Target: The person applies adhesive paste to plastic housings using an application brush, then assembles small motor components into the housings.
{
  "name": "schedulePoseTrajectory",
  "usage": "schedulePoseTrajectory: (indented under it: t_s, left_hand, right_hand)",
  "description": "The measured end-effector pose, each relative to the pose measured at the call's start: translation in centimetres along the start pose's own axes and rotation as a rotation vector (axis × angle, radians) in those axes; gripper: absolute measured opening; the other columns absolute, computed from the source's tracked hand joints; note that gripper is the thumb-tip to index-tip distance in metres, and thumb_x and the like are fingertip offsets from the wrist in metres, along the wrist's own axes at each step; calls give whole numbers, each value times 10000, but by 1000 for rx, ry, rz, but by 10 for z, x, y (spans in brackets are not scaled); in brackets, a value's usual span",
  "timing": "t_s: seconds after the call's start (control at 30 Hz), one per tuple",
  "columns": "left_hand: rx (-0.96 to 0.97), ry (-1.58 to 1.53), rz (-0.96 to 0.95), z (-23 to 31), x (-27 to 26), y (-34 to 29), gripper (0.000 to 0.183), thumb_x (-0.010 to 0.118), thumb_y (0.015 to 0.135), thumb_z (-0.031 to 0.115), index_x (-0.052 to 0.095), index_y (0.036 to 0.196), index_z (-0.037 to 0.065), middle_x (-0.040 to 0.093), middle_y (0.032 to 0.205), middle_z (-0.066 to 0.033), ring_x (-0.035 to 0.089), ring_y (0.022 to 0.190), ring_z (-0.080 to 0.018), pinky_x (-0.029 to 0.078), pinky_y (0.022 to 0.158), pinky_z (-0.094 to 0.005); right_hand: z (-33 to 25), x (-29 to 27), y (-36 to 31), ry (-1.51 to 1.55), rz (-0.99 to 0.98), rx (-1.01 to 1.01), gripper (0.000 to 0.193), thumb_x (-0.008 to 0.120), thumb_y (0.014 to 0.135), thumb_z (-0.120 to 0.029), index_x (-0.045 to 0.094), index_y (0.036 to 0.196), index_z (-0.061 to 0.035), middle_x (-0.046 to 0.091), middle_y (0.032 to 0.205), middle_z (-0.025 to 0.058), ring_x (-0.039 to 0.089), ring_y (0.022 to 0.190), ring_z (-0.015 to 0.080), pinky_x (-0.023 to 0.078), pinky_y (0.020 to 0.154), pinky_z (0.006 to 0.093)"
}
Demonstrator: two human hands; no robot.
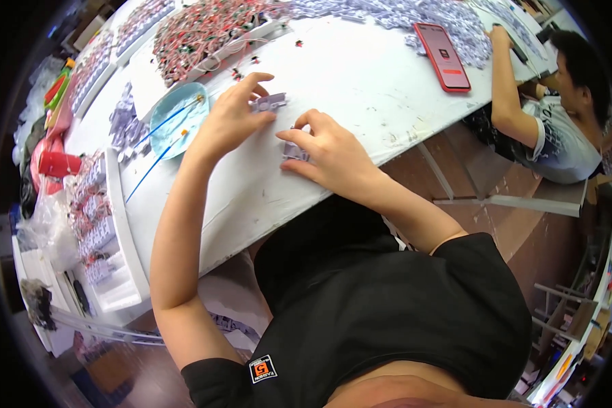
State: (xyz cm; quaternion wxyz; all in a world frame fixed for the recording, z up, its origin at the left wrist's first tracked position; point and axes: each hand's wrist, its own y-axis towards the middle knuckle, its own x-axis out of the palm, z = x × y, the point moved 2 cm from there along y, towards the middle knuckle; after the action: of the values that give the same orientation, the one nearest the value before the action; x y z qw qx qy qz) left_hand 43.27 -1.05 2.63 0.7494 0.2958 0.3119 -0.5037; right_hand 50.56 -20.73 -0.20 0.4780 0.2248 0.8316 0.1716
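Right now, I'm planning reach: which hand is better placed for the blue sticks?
Probably the left hand, nearer the bowl and sticks; the right hand is farther off, though both are at grey pieces.

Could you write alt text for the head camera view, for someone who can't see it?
A person's left hand and right hand curl around two small lilac-grey pieces over a white table. A pale blue bowl with two thin blue sticks stands to the left; a red-framed phone lies to the right near a seated co-worker.
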Motion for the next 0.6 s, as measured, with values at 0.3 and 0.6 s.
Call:
schedulePoseTrajectory:
  t_s: [0.3, 0.6]
  left_hand:
    - [-27, -99, 72, 7, -6, -3, 586, 788, 863, 174, 550, 1396, 113, 662, 1221, -132, 646, 1093, -242, 534, 908, -361]
    - [-89, -261, 140, -15, 3, -32, 535, 661, 958, 65, 481, 1462, 87, 615, 1181, -125, 597, 1071, -185, 489, 953, -316]
  right_hand:
    - [8, -17, 1, 14, 83, 221, 624, 847, 770, -340, 611, 1278, -65, 522, 1125, 170, 624, 919, 330, 547, 816, 398]
    - [33, -14, 7, 151, -190, -95, 394, 765, 798, -183, 677, 1174, -103, 600, 1311, 102, 551, 1163, 298, 489, 991, 387]
